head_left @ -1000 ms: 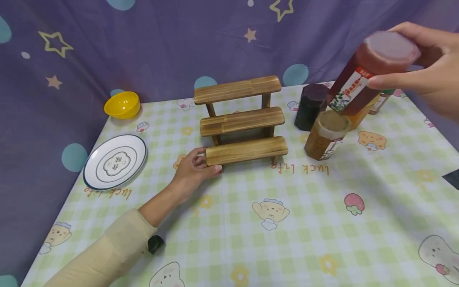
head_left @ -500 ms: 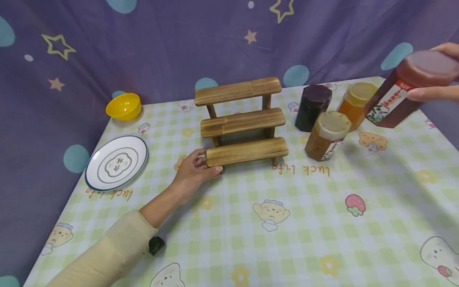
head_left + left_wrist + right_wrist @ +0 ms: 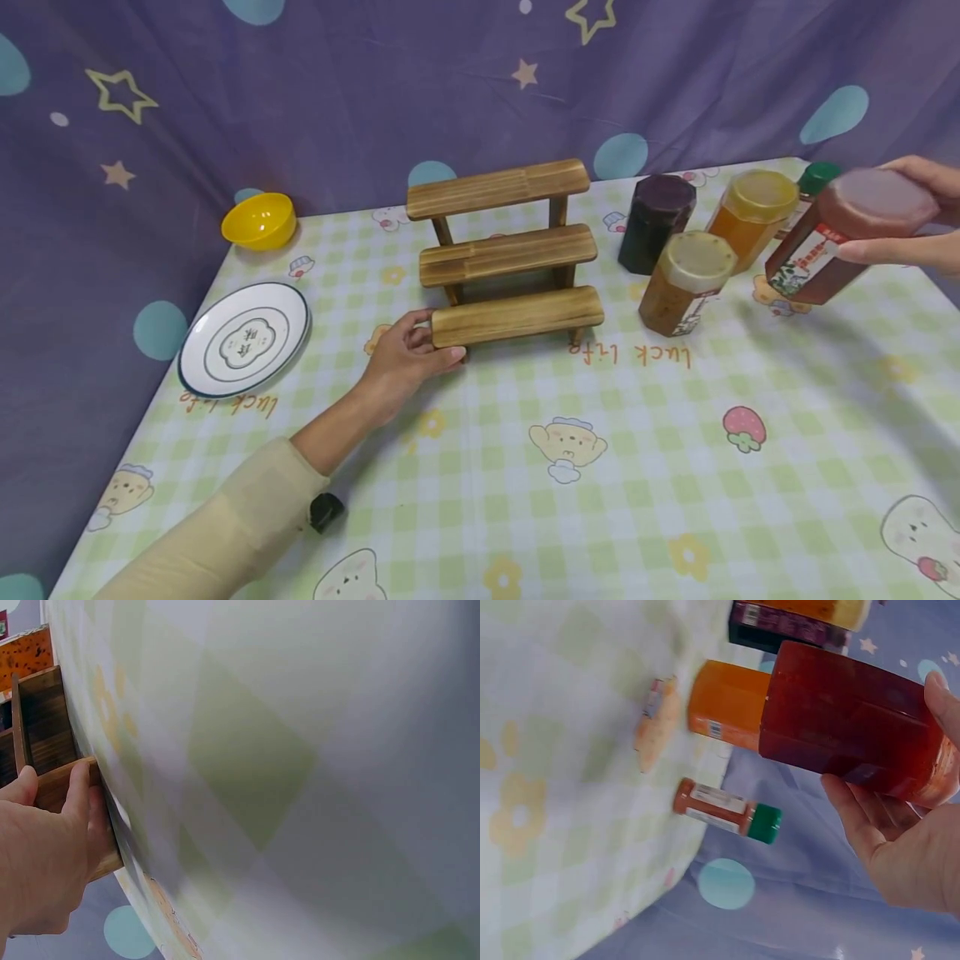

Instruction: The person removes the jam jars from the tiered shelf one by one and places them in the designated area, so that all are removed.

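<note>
My left hand (image 3: 401, 367) grips the left end of the lowest step of a three-tier wooden rack (image 3: 517, 318); the left wrist view shows fingers (image 3: 78, 793) on that step's end. In my right hand (image 3: 922, 246) is a large lidded jar (image 3: 843, 237) of dark red contents, tilted and held above the table at the right. Its thumb lies across the label side. Close by stand a brown jar (image 3: 678, 287), a dark purple jar (image 3: 654, 229) and an orange jar (image 3: 750, 218). Behind the red jar, partly hidden, is a small green-capped shaker bottle (image 3: 724, 810).
At the left of the table lie a white plate (image 3: 206, 350) with a dark rim and, farther back, a yellow bowl (image 3: 258, 223). A small black object (image 3: 326, 512) sits beside my left sleeve. A purple curtain (image 3: 337, 100) hangs along the table's back edge.
The red jar in my right hand has moved right, away from over the brown jar, and then lower. The orange jar is now in fuller view. My left hand and the rack have stayed put.
</note>
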Demonstrator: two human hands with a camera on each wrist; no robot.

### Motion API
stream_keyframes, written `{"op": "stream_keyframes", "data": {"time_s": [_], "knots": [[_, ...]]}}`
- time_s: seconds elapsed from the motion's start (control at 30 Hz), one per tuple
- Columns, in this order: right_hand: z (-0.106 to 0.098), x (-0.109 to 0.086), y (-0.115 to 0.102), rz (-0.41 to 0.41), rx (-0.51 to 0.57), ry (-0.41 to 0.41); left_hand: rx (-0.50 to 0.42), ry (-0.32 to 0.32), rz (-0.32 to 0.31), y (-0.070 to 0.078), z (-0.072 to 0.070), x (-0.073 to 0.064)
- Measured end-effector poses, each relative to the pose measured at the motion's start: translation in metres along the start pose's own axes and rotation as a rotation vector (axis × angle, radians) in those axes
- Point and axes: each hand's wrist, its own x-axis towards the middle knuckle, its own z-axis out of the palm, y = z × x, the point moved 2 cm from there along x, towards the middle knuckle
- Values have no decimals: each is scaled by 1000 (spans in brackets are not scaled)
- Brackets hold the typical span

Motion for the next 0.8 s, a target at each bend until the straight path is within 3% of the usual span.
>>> {"op": "stream_keyframes", "data": {"time_s": [0.2, 0.33, 0.53, 0.8], "knots": [[18, -11, -1, -66, 130, -16, 12, 0, 8, 0, 0, 0], [25, -18, 3, 37, 132, -57, 4, -3, 8, -1, 0, -1], [28, -26, 13, 256, 29, -118, -18, -5, 10, -1, 1, 0], [34, -33, 20, 319, -141, -103, -25, -1, 3, -1, 1, 0]]}}
